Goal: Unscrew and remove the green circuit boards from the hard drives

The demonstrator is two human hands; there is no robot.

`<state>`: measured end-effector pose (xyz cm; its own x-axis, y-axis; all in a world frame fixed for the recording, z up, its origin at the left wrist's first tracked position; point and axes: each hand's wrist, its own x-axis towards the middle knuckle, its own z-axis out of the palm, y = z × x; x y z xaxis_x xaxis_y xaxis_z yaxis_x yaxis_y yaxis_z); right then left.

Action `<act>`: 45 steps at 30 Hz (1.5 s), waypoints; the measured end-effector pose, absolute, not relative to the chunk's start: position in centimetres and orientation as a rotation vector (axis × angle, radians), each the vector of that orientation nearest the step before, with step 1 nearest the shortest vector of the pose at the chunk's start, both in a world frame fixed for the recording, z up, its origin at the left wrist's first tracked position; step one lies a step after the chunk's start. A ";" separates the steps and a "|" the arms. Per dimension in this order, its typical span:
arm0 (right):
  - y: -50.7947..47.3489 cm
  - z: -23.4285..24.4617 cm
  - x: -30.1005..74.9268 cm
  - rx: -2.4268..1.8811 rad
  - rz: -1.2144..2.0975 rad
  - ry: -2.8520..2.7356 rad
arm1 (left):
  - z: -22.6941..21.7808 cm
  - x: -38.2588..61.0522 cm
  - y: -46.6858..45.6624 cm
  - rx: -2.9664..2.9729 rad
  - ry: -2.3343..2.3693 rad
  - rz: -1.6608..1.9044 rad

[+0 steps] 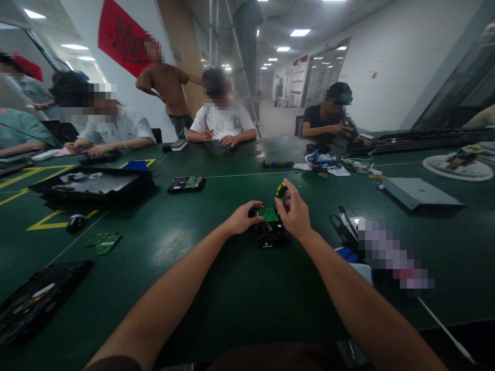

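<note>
A hard drive with a green circuit board on its upper side lies on the dark green table in front of me. My left hand grips the drive's left edge, thumb near the board and fingers at the far side. My right hand is closed on a yellow and black screwdriver, held over the drive's right side. The screwdriver's handle points up; its tip is hidden behind my fingers.
Another hard drive lies farther left, near a black tray. Loose green boards, a computer mouse and a black casing are at left. A metal box stands at right. Several people sit across the table.
</note>
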<state>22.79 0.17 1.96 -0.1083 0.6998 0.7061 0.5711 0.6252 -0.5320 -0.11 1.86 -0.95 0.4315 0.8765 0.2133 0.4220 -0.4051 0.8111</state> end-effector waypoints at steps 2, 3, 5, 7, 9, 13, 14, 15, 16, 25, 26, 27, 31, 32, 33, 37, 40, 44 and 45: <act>0.2 1.9 22.8 -1.030 0.145 -1.782 | -0.9 -0.1 1.8 2.002 1.095 0.843; 0.2 1.9 22.8 -1.032 0.144 -1.783 | -0.9 -0.2 1.8 2.002 1.096 0.840; 0.2 1.9 22.8 -1.038 0.155 -1.786 | -0.9 -0.2 1.8 2.004 1.102 0.835; 0.3 1.8 22.7 -1.036 0.170 -1.785 | -1.0 -0.2 1.9 2.007 1.109 0.833; 0.3 1.8 22.7 -1.035 0.166 -1.780 | -1.1 -0.2 1.9 2.010 1.115 0.836; 0.4 1.8 22.9 -1.024 0.126 -1.784 | -1.2 -0.2 2.1 2.013 1.110 0.840; 0.4 1.8 22.9 -1.021 0.122 -1.787 | -1.2 -0.2 2.1 2.013 1.106 0.842; 0.4 1.8 22.9 -1.022 0.123 -1.788 | -1.2 -0.2 2.1 2.012 1.100 0.844; 0.4 1.8 22.9 -1.027 0.129 -1.787 | -1.2 -0.2 2.1 2.009 1.095 0.848; 0.3 1.8 22.8 -1.028 0.153 -1.771 | -1.1 -0.2 2.0 1.995 1.099 0.849; 0.3 1.8 22.8 -1.027 0.143 -1.775 | -1.1 -0.2 2.0 1.994 1.097 0.849; 0.3 1.9 22.8 -1.028 0.139 -1.778 | -1.0 -0.2 2.0 1.993 1.097 0.848; 0.3 2.0 22.9 -1.040 0.167 -1.774 | -1.0 -0.1 1.9 1.994 1.102 0.843; 0.3 2.0 22.9 -1.044 0.172 -1.774 | -0.9 -0.1 1.9 1.992 1.102 0.843; 0.3 2.0 22.9 -1.047 0.174 -1.774 | -0.9 -0.1 1.9 1.990 1.103 0.841; 0.4 1.9 22.9 -1.039 0.145 -1.772 | -0.9 -0.1 1.8 2.001 1.111 0.833; 0.4 1.8 22.9 -1.031 0.134 -1.770 | -0.8 0.0 1.8 2.015 1.107 0.844; 0.4 1.8 22.8 -1.029 0.197 -1.764 | -0.8 0.0 1.7 2.013 1.092 0.859; 0.4 1.8 22.8 -1.032 0.208 -1.763 | -0.8 0.0 1.7 2.015 1.093 0.859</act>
